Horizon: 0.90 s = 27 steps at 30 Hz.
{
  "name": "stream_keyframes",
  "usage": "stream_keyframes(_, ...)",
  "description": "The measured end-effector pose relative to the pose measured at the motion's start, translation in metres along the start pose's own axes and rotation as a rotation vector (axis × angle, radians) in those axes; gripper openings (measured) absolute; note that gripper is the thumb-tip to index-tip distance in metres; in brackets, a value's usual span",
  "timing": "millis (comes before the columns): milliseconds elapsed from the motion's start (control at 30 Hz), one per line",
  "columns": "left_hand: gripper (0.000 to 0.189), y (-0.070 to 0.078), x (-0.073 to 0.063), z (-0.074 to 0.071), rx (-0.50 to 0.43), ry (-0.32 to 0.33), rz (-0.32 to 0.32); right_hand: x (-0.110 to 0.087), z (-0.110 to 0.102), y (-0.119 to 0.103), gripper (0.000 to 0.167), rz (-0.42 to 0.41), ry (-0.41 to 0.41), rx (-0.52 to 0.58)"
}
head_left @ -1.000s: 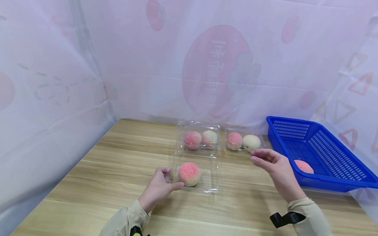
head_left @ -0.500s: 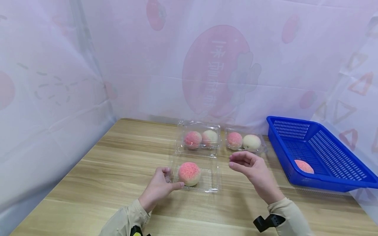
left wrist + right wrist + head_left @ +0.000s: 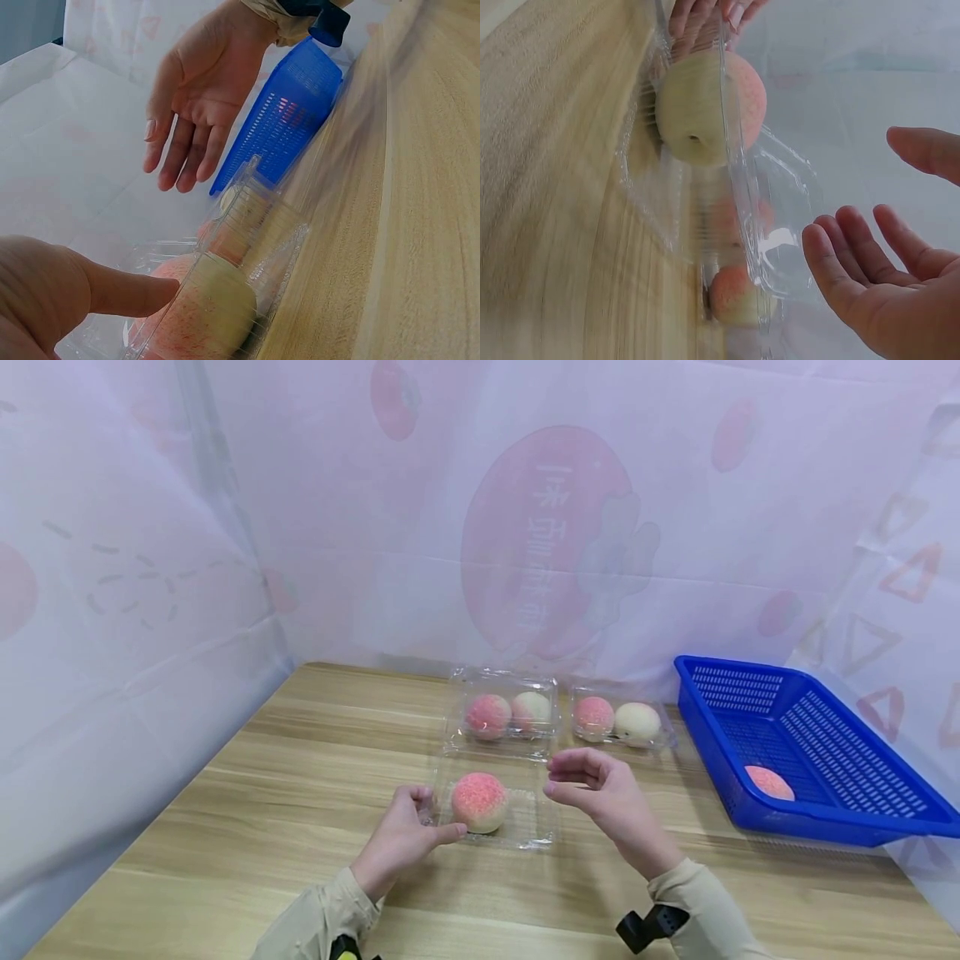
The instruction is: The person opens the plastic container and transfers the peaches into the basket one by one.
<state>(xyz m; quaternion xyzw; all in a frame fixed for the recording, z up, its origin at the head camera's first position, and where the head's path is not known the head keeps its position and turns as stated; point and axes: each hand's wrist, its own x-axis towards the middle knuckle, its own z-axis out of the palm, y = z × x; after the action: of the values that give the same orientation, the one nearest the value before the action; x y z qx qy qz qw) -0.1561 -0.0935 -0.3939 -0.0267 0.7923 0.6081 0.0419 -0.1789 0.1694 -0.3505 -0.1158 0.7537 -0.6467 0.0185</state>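
My left hand (image 3: 405, 839) grips the left side of an open clear plastic clamshell box (image 3: 527, 818), its thumb along the front rim. In that box's left half sits one pink-and-cream peach (image 3: 480, 802); the right half holds nothing. The box's raised clear lid (image 3: 459, 681) stands at the back, overlapping two more peaches (image 3: 489, 717) in the head view. My right hand (image 3: 611, 806) hovers just right of the box, fingers loosely bent and thumb apart, holding nothing. The right wrist view shows the peach (image 3: 694, 112) through the box wall, with the right palm turned toward it.
A second clear box (image 3: 663, 739) with two peaches stands at the back, right of the lid. A blue slotted basket (image 3: 832, 814) at the right holds one peach (image 3: 771, 782). Printed curtains (image 3: 360, 568) close in the wooden table (image 3: 300, 793) behind and at both sides.
My right hand has moved left, from beside the blue basket to the right edge of the open box. The left hand and the box have stayed in place.
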Motion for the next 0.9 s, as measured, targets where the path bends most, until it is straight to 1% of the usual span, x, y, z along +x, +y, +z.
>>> stream_keyframes(167, 0.077, 0.000, 0.000, 0.000, 0.004, -0.001, 0.001, 0.004, 0.009, 0.002, 0.043, -0.010, -0.016, -0.007)
stream_keyframes(433, 0.078, 0.000, 0.000, 0.000, 0.001, -0.005, -0.015, 0.011, 0.021, 0.005, 0.046, 0.000, -0.029, -0.024)
stream_keyframes(700, 0.077, -0.001, 0.001, 0.001, -0.010, -0.009, 0.001, 0.016, 0.030, 0.009, 0.050, 0.004, -0.034, -0.030)
stream_keyframes(900, 0.078, -0.002, 0.001, 0.001, -0.011, -0.011, 0.000, 0.021, 0.036, 0.012, 0.045, 0.005, -0.040, -0.025)
